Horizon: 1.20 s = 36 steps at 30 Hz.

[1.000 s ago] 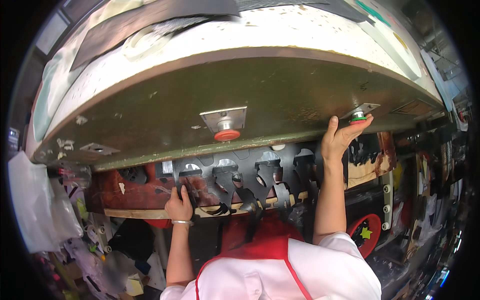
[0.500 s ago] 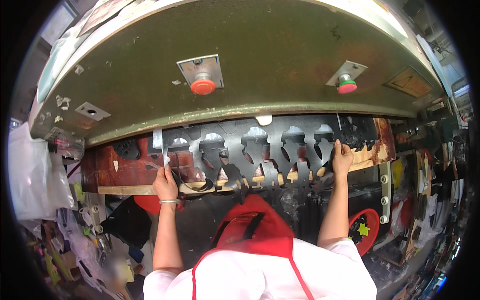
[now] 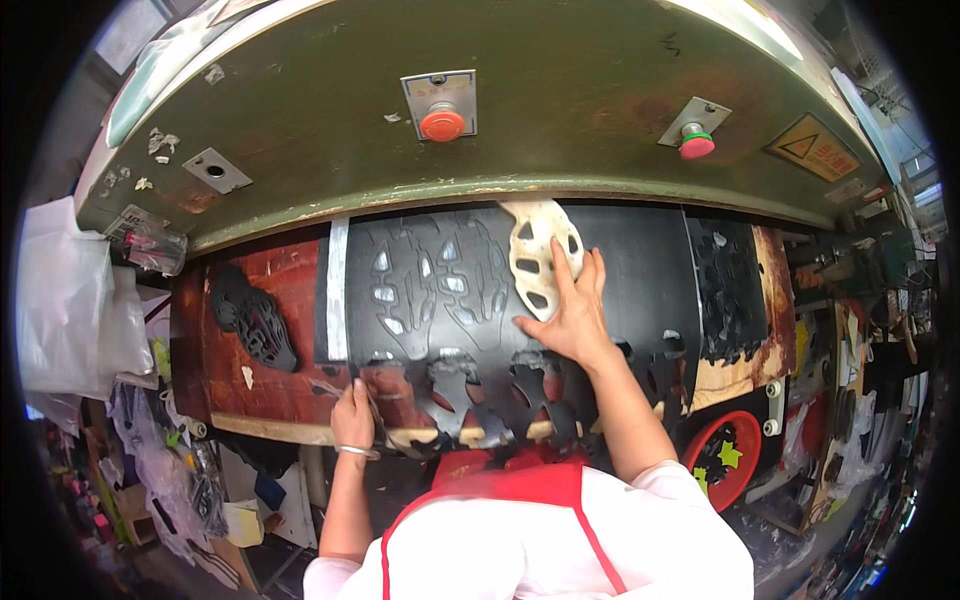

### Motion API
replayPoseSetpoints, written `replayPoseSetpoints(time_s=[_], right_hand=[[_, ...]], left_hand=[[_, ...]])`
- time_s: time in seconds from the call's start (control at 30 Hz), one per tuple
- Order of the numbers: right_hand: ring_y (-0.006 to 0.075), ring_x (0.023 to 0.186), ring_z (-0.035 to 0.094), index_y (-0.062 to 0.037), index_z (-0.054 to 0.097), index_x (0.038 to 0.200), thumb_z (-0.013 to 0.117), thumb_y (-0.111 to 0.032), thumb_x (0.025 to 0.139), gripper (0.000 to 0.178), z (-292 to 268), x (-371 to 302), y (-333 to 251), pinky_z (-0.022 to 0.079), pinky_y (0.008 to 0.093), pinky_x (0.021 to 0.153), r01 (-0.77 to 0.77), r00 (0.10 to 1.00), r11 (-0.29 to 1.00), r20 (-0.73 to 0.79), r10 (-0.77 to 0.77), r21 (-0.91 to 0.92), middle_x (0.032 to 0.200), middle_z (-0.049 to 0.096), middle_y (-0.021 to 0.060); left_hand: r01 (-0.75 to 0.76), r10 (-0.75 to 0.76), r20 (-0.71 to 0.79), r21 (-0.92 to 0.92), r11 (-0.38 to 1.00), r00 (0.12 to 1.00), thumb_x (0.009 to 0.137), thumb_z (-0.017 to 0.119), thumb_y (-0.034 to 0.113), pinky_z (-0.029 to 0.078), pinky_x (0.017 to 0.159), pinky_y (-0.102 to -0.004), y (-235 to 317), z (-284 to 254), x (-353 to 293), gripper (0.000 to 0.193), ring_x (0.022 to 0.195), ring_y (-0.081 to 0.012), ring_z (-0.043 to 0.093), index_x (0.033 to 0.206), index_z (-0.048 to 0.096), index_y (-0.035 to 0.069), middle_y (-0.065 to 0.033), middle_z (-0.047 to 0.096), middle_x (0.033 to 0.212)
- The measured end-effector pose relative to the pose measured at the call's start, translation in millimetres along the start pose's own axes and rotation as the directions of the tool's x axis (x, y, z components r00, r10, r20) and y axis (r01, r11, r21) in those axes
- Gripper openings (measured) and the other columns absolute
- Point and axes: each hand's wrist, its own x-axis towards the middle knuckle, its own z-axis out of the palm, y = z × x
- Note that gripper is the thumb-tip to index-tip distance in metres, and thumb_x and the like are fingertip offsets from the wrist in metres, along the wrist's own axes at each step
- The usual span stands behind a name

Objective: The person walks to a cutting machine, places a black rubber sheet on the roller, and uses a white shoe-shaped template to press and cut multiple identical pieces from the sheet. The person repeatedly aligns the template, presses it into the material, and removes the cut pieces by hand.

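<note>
A wide black sheet (image 3: 640, 270) lies over the board, with foot-shaped cuts and openings in it and a ragged, cut-out near edge. My left hand (image 3: 352, 415) pinches that sheet at its near left corner. Toward the middle, a cream sole-shaped plate with holes (image 3: 535, 255), perhaps a cutting die, rests on the sheet. My right hand (image 3: 572, 315) spans the plate's lower part, thumb by its near tip and fingers spread along its right side. Left of the plate, two sole outlines are marked in the sheet.
A green machine beam (image 3: 560, 110) overhangs the work, with a red push button (image 3: 441, 124) and a green-ringed one (image 3: 696, 143). Black sole-like pieces (image 3: 250, 315) lie left on the reddish board (image 3: 290, 260). A red tub (image 3: 742, 490) of scraps stands near right.
My right hand has left the sheet's right side and moved to the cream plate, which now shows far more. The sheet lies farther under the beam; my left hand has come slightly nearer.
</note>
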Motion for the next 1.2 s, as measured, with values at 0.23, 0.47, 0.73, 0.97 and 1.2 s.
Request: replayPoseSetpoints(time_s=[0.23, 0.47, 0.73, 0.97, 1.2], right_hand=[[0.0433, 0.132, 0.029, -0.0086, 0.039, 0.14, 0.083, -0.01, 0.052, 0.098, 1.1, -61.7, -37.5, 0.033, 0.0473, 0.107, -0.115, 0.986, 0.975, -0.099, 0.136, 0.191, 0.138, 0.033, 0.0288], [0.0234, 0.11, 0.058, -0.0033, 0.026, 0.143, 0.081, 0.003, 0.062, 0.098, -50.4, -84.7, -16.1, 0.047, 0.0335, 0.094, -0.255, 0.917, 0.228, 0.16, 0.366, 0.94, 0.121, 0.057, 0.0177], [0.0255, 0.116, 0.053, -0.0021, 0.03, 0.136, 0.077, 0.004, 0.065, 0.086, -89.7, -118.0, -1.8, 0.044, 0.0352, 0.097, 0.014, 0.895, 0.439, -0.207, 0.395, 0.898, 0.129, 0.05, 0.0198], [0.0278, 0.117, 0.052, -0.0063, 0.04, 0.13, 0.08, -0.001, 0.057, 0.084, -75.9, -115.1, 15.7, 0.044, 0.0379, 0.099, -0.171, 0.916, 0.768, -0.188, 0.355, 0.617, 0.127, 0.048, 0.0155], [0.0359, 0.13, 0.039, -0.0083, 0.037, 0.137, 0.083, -0.009, 0.053, 0.096, -42.2, -77.5, 31.2, 0.035, 0.04, 0.108, -0.191, 0.953, 0.975, -0.215, 0.212, 0.114, 0.139, 0.038, 0.0208]], left_hand=[[-0.331, 0.295, -0.255, -0.112, 0.937, 0.921, 0.1, 0.042, 0.015, 0.04, 0.05, -0.033, -42.5, -15.9, -67.8, 0.034, 0.049, -0.0196, 0.053, 0.071, 0.055, 0.002, -0.0071, 0.054, 0.055], [-0.235, 0.225, -0.084, -0.132, 0.963, 0.971, 0.1, 0.041, 0.014, 0.041, 0.049, -0.0327, -64.7, -17.0, -99.5, 0.031, 0.05, -0.0196, 0.055, 0.076, 0.057, 0.001, -0.0087, 0.055, 0.058], [-0.238, 0.229, -0.065, -0.219, 0.946, 0.971, 0.101, 0.041, 0.014, 0.042, 0.048, -0.0288, -67.5, -13.9, -103.0, 0.03, 0.049, -0.015, 0.056, 0.08, 0.056, -0.001, -0.008, 0.057, 0.063], [-0.244, 0.241, -0.039, -0.207, 0.947, 0.97, 0.102, 0.041, 0.015, 0.043, 0.049, -0.0279, -65.4, -11.8, -93.1, 0.031, 0.049, -0.0145, 0.055, 0.081, 0.057, -0.001, -0.0082, 0.058, 0.064], [-0.237, 0.231, -0.053, -0.199, 0.951, 0.971, 0.101, 0.041, 0.015, 0.043, 0.05, -0.0283, -45.5, -13.4, -72.2, 0.032, 0.05, -0.0144, 0.056, 0.079, 0.057, -0.002, -0.0085, 0.058, 0.063]])
